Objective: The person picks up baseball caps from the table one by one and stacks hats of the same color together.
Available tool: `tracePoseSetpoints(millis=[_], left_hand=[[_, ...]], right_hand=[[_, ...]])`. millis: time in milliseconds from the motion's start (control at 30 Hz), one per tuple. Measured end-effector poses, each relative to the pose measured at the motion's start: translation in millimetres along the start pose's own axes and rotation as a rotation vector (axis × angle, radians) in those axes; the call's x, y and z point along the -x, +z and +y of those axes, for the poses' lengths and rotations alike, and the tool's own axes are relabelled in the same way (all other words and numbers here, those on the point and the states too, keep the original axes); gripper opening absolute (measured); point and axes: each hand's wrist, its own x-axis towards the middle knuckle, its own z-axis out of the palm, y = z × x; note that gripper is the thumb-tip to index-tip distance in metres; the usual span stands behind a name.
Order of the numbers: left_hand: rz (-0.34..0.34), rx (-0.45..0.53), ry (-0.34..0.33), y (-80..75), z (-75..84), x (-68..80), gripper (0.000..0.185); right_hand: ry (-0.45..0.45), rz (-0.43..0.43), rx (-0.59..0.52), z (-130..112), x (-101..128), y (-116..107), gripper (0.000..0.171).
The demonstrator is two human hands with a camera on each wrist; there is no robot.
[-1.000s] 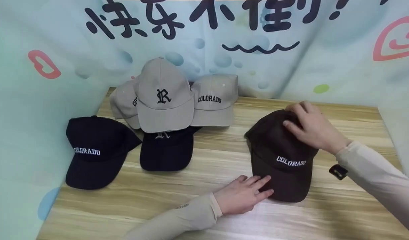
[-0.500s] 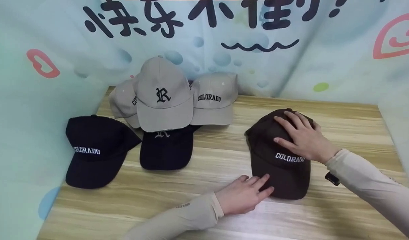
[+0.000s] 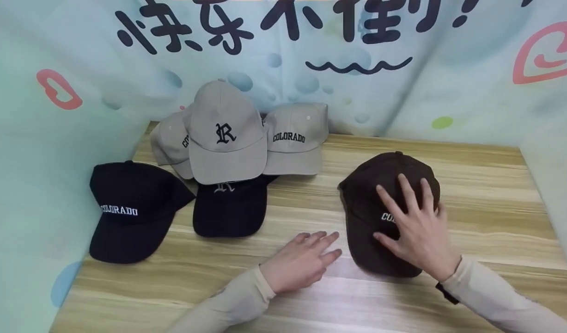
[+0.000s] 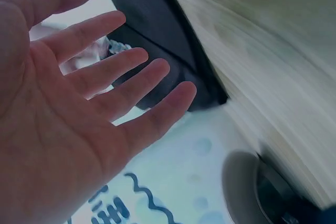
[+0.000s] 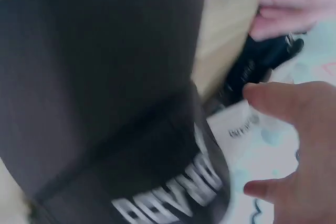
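The brown cap (image 3: 380,199) lies on the wooden table (image 3: 486,185), to the right of the heap of other caps, its brim toward the near edge; white block letters on its front read "CO", the rest hidden under the right hand (image 3: 415,231), and the right wrist view, though blurred, shows more of the white lettering upside down. That hand lies flat on the cap's front and brim with its fingers straight and spread, gripping nothing. The left hand (image 3: 299,261) hangs just left of the brown cap's brim, apart from it, fingers straight and loosely fanned, holding nothing; whether it touches the table I cannot tell. Left of the brown cap, a beige cap (image 3: 225,138) with a black gothic "R" rests on top of the heap, a second beige cap (image 3: 295,138) just to its right reads "COLORADO" in black, and a third beige cap (image 3: 170,143) behind its left side shows only "CO". A navy cap (image 3: 230,208) with a pale gothic letter pokes out from under the "R" cap, and farthest from the brown cap a navy cap (image 3: 131,208) reads "COLORADO" in white. The table is light striped wood grain. A pale blue-green backdrop (image 3: 472,83) wraps three sides of it, printed with large dark Chinese characters, an exclamation mark, a wavy line, bubbles and pink-red shapes.
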Motion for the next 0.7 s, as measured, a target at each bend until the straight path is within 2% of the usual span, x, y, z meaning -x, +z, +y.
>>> tracePoseSetpoints(millis=[133, 333, 467, 700], left_hand=[[0.025, 0.031, -0.018, 0.1, -9.4, 12.1, 0.041], [0.057, 0.128, -0.092, -6.8, -26.4, 28.3, 0.04], [0.097, 0.127, -0.108, -8.6, -34.4, 34.7, 0.036], [0.106, 0.126, -0.113, -7.2, -41.5, 38.8, 0.037]], right_hand=[[0.019, -0.019, -0.033, 9.5, 3.5, 13.8, 0.102], [0.029, -0.061, -0.123, 37.0, -8.2, 20.8, 0.105], [0.031, -0.091, -0.174, 55.8, -14.9, 22.8, 0.105], [0.093, -0.167, -0.267, 73.1, -20.4, 22.5, 0.103]])
